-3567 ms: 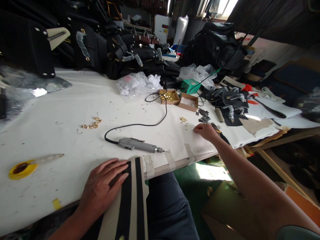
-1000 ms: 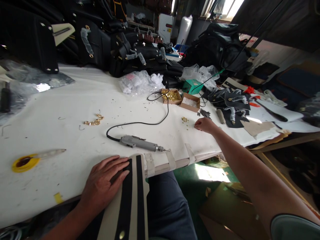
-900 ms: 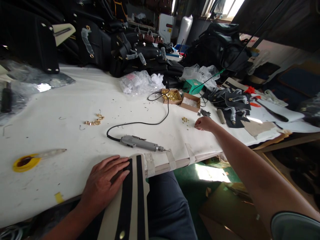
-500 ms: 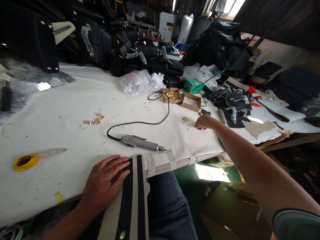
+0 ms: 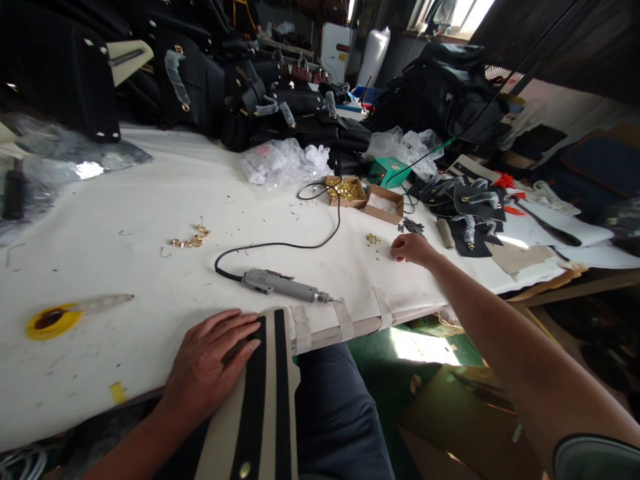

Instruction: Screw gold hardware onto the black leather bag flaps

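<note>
My left hand (image 5: pixel 215 357) lies flat with fingers stretched out on a cream panel with black stripes (image 5: pixel 270 393), which overlaps the table's front edge. A brass-coloured stud shows near the panel's bottom. My right hand (image 5: pixel 413 249) reaches far across to the table's right side, its fingers pinched together just above the white surface. Whatever is between those fingertips is too small to make out. Small gold metal pieces (image 5: pixel 373 239) lie just left of it, and dark flat pieces (image 5: pixel 413 227) lie behind it. Between my hands rests a grey electric screwdriver (image 5: pixel 285 287) with a black cord.
Two cardboard boxes stand behind, one of gold fittings (image 5: pixel 346 191), one of whitish pieces (image 5: pixel 384 203). Gold hardware (image 5: pixel 191 238) and a yellow-handled tool (image 5: pixel 55 323) lie left. Black bags (image 5: pixel 195 87) crowd the back; black flaps (image 5: pixel 467 213) lie right. A green box (image 5: pixel 387 171) has a cord.
My right hand has shifted slightly, its wrist a little lower and its fingers still drawn together by the table. My left hand stays in place on the panel.
</note>
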The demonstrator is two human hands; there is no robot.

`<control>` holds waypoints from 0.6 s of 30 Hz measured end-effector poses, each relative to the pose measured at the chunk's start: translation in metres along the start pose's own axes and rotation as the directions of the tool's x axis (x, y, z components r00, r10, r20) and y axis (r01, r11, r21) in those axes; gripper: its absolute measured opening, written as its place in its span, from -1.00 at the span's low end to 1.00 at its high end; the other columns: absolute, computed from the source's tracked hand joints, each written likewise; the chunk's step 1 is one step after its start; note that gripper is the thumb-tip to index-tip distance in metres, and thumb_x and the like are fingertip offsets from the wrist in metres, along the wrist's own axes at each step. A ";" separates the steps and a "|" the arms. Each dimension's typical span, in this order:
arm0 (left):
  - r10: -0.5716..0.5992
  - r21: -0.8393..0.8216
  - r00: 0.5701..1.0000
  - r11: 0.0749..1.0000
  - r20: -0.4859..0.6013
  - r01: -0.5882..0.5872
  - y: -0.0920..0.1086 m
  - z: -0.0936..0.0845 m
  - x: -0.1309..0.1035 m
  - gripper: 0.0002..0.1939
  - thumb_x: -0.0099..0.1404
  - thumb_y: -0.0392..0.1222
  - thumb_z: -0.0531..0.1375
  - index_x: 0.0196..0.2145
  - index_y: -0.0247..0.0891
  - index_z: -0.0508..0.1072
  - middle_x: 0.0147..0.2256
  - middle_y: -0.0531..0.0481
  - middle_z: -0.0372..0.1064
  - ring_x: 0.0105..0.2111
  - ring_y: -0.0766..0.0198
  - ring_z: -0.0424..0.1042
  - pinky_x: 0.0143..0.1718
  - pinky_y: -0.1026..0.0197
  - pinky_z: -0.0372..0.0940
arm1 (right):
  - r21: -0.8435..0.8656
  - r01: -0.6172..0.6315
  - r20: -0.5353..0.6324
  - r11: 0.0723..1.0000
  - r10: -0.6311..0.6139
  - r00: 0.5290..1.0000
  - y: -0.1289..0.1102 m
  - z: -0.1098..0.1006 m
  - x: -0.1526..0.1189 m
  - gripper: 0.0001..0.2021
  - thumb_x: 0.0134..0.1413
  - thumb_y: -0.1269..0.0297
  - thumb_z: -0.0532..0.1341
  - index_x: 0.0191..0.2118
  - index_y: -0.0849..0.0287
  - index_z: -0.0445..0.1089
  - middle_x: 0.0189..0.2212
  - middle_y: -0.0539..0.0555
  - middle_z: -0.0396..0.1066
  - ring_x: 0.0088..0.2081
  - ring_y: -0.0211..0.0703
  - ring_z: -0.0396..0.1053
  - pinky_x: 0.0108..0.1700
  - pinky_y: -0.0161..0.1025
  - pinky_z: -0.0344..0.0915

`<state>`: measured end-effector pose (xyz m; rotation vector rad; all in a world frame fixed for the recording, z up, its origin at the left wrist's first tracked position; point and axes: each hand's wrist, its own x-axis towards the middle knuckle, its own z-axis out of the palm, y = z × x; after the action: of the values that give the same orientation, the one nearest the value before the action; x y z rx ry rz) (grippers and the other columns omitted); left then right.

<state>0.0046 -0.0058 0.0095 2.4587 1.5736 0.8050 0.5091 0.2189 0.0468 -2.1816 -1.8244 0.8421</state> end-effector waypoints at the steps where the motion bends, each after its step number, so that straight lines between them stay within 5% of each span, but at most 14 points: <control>1: 0.001 0.002 1.000 1.000 -0.001 -0.001 0.000 0.000 0.000 -0.70 0.47 -0.01 0.22 0.09 -0.02 0.57 0.09 0.04 0.60 0.18 -0.02 0.45 0.17 -0.11 0.29 | 0.032 0.007 -0.022 0.999 -0.006 1.000 0.001 0.003 0.000 -0.80 -0.06 0.37 0.40 -0.24 0.26 0.56 -0.52 0.09 0.55 -0.50 -0.24 0.43 -0.49 -0.38 0.31; 8: -0.005 -0.002 1.000 1.000 0.001 0.005 0.002 -0.001 0.001 -0.70 0.46 0.00 0.22 0.09 -0.02 0.57 0.09 0.04 0.60 0.18 -0.03 0.45 0.18 -0.11 0.29 | 0.156 0.089 -0.063 0.984 -0.080 0.995 -0.002 0.023 0.004 -0.73 0.05 0.11 0.37 -0.22 0.21 0.61 -0.45 0.06 0.56 -0.46 -0.24 0.38 -0.42 -0.34 0.27; 18: 0.009 0.000 1.000 1.000 -0.002 -0.009 0.000 0.000 0.000 -0.70 0.46 -0.03 0.24 0.10 -0.02 0.55 0.10 0.05 0.59 0.18 -0.02 0.45 0.18 -0.11 0.28 | 0.088 0.104 -0.057 0.991 -0.099 0.993 -0.016 0.034 0.002 -0.75 0.00 0.10 0.32 -0.35 0.20 0.59 -0.54 -0.01 0.44 -0.49 -0.24 0.27 -0.43 -0.29 0.14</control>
<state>0.0049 -0.0058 0.0100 2.4671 1.5640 0.8094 0.4782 0.2172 0.0252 -2.0181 -1.8178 0.8220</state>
